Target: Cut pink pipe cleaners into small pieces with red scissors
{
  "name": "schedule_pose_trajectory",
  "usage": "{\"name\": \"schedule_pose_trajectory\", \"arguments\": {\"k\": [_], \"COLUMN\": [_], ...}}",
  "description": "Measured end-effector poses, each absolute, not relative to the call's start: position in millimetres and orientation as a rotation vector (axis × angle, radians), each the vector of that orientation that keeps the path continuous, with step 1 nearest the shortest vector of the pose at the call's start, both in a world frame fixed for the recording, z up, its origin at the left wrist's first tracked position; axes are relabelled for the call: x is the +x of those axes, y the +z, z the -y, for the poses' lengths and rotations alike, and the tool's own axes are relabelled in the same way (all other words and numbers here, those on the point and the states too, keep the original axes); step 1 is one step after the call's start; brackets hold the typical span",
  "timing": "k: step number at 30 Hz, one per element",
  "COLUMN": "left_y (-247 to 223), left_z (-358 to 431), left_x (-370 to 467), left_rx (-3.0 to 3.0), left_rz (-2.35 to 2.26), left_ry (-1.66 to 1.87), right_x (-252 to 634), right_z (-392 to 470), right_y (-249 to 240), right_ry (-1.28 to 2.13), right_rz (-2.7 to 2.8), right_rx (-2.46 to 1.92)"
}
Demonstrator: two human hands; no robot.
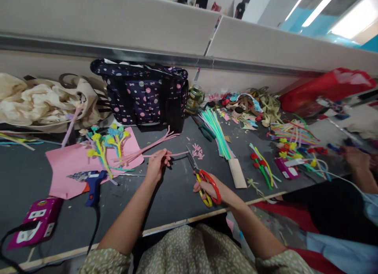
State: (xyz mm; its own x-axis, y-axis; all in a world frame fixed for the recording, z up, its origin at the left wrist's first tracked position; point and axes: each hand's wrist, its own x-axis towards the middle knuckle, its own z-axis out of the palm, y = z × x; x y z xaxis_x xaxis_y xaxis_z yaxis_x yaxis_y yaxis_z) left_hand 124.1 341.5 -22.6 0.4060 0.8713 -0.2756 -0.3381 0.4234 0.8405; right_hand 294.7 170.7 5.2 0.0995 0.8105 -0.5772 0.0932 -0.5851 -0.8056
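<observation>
Pink stick (178,153) is pinched in the left hand (158,163) above the gray table (174,195), with its tip at the blades of the scissors (203,174). The right hand (223,191) grips the scissors by the red and yellow handles. Little pink bits (198,151) lie just beside the blades, and a blue glue gun (95,186) lies to the left.

bright white lights (356,17) glow at the far right. the worktop (174,199) looks dimmer. the right edge is blurry and stretched.
</observation>
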Motion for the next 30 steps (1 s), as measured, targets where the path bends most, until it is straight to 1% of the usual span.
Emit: {"name": "schedule_pose_trajectory", "arguments": {"k": [11, 18, 23, 30], "left_y": [-23, -24, -23, -23], "left_z": [-335, -335, -335, -335], "left_x": [128, 128, 129, 129], "left_rx": [0.793, 0.781, 0.779, 0.775], "left_rz": [-0.778, -0.773, -0.788, -0.786], "left_ry": [0.823, 0.817, 0.805, 0.797], "right_x": [288, 295, 297, 296], "right_z": [-179, -176, -178, -181], "right_y": [9, 4, 12, 24], "right_ry": [1.473, 1.519, 1.557, 1.517], "right_rz": [0.918, 0.967, 1.058, 1.140], "right_rx": [-1.809, -1.822, -1.824, -1.827]}}
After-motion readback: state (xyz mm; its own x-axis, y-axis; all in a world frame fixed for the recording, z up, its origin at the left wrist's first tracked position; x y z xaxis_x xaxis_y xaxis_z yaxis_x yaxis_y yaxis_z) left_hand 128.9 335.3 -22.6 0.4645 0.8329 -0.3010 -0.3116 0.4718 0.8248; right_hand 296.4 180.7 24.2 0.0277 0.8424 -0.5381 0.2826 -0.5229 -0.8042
